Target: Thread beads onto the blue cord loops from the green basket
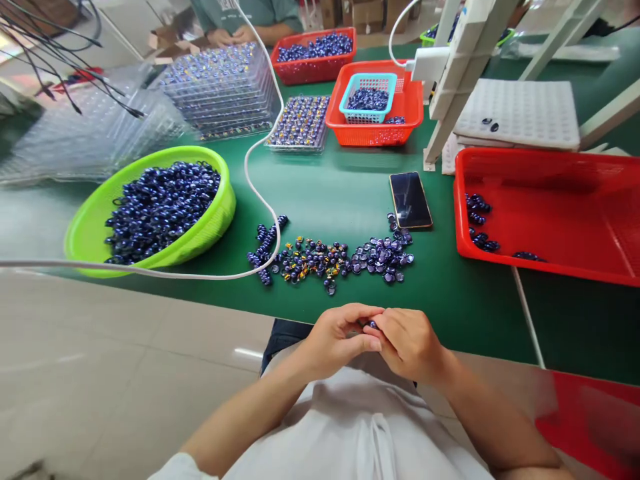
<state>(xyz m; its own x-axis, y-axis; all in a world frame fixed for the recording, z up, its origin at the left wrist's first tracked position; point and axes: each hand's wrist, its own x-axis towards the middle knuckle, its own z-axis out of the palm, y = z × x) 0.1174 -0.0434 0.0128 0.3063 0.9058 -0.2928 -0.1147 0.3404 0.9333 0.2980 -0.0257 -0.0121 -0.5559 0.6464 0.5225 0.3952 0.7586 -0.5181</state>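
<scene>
My left hand [340, 340] and my right hand [407, 341] meet in front of my body, just off the table's near edge. Between their fingertips is a small shiny dark-blue part [373, 325], mostly covered by the fingers. Both hands are closed around it. On the green table [320, 180] ahead of them lies a row of loose pieces: purple-blue caps [383, 258] on the right, round blue parts with yellow bits [315, 260] in the middle, and dark-blue rings [267, 250] stacked in lines on the left.
A green basket [227, 200] heaped with dark-blue rings stands left. A white cable [247, 167] crosses the table. A phone [411, 200] lies behind the caps. Red trays [550, 267] [345, 138], a blue basket [353, 117] and stacked clear trays [225, 100] surround the area. A person [250, 20] sits opposite.
</scene>
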